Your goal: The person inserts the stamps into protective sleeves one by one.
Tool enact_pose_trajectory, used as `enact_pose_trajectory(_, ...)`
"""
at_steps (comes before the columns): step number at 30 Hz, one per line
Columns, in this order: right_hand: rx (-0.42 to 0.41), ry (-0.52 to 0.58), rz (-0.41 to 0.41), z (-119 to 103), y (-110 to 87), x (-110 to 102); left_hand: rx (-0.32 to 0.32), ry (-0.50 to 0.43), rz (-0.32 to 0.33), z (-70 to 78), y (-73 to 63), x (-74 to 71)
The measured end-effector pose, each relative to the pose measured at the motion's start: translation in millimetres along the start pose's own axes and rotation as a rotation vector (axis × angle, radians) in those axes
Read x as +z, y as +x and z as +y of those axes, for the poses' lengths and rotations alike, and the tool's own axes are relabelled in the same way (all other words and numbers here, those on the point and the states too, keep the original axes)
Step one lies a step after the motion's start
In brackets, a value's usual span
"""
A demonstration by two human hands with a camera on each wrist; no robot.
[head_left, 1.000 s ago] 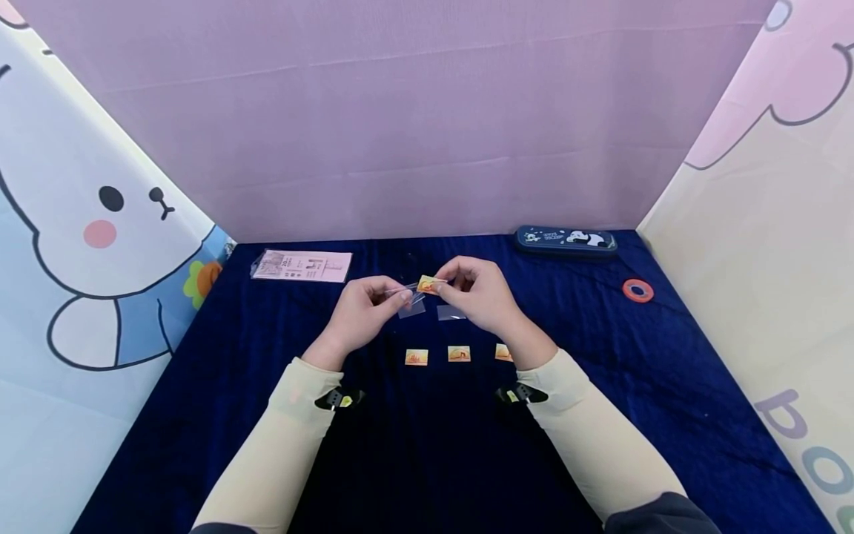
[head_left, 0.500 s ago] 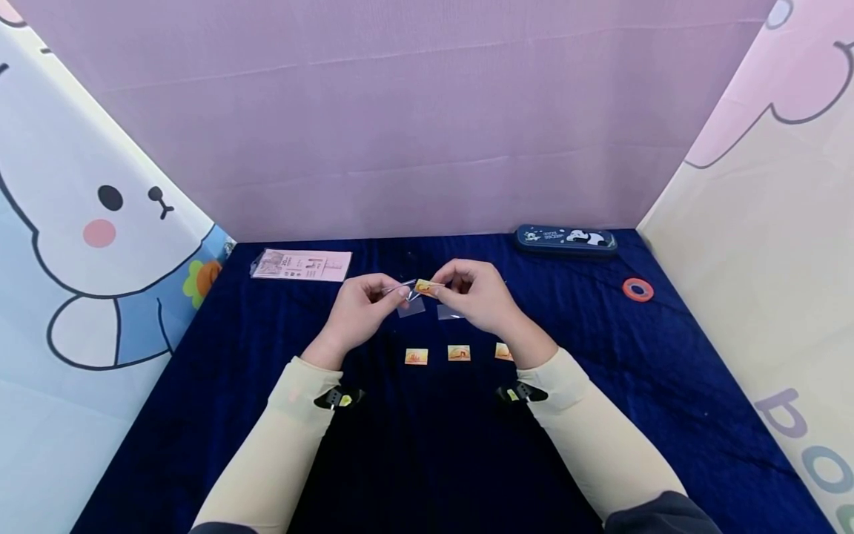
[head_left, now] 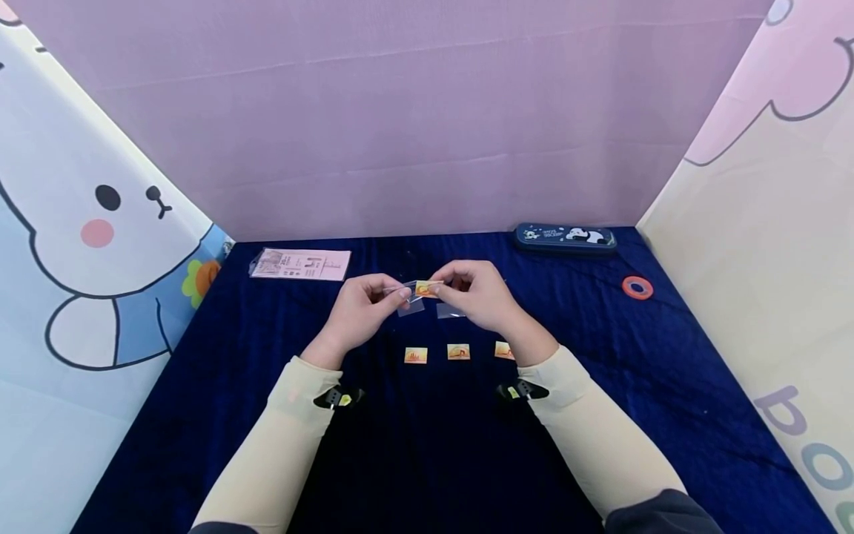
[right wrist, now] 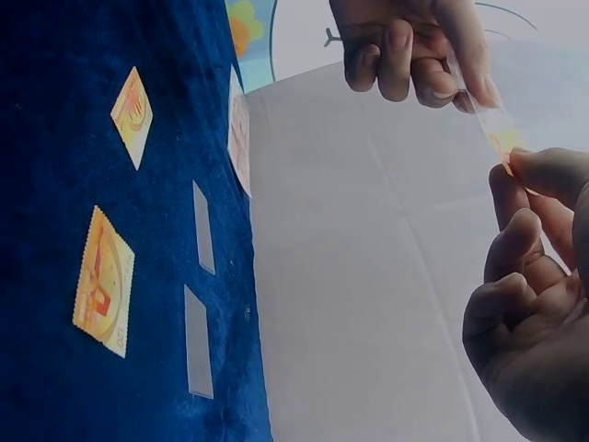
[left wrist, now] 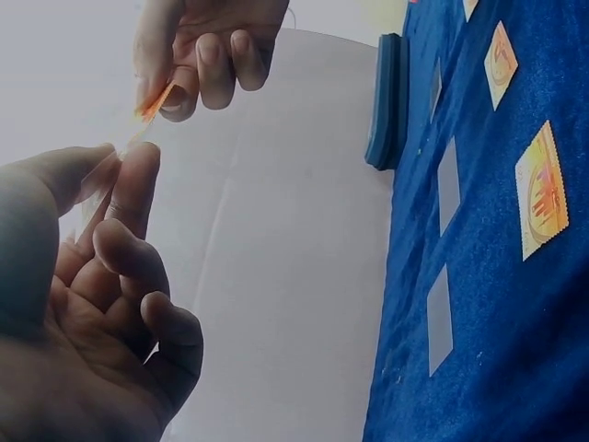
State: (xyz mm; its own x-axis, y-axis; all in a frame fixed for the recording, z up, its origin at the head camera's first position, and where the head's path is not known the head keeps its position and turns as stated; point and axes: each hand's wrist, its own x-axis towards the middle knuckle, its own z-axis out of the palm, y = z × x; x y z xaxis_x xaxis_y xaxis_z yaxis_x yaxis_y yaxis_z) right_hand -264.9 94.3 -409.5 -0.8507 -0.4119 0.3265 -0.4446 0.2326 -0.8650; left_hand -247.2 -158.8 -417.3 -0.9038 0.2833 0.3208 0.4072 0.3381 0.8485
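Note:
Above the middle of the table, my left hand (head_left: 360, 308) pinches a small clear plastic sleeve (left wrist: 97, 184) between thumb and forefinger. Facing it, my right hand (head_left: 477, 297) pinches a yellow-orange postage stamp (head_left: 424, 288) at its right end. The stamp's left edge meets the sleeve's end; in the right wrist view it seems to overlap the clear film (right wrist: 490, 124), but how far it is inside I cannot tell. Below the hands, three similar stamps lie in a row: left (head_left: 416, 356), middle (head_left: 458, 352) and right (head_left: 504, 350), the last partly hidden by my right wrist.
Two clear sleeves, left (head_left: 410, 307) and right (head_left: 450, 311), lie flat on the blue cloth (head_left: 414, 445) behind the stamps. A pink printed packet (head_left: 303, 265) is at the back left. A dark blue panda case (head_left: 565, 237) and a red ring-shaped roll (head_left: 637, 288) are at the right.
The held stamp has shifted slightly left and down, and its face has levelled against the sleeve's end. Both hands stay nearly in place, still pinching; the things on the table have not moved.

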Motion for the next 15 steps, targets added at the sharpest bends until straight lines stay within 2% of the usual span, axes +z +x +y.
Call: enact_pose_trajectory(15, 0.018, -0.017, -0.029, -0.6, 0.6, -1.6, 0.0, 0.034, 0.001, 0.7, -0.7, 1.3)
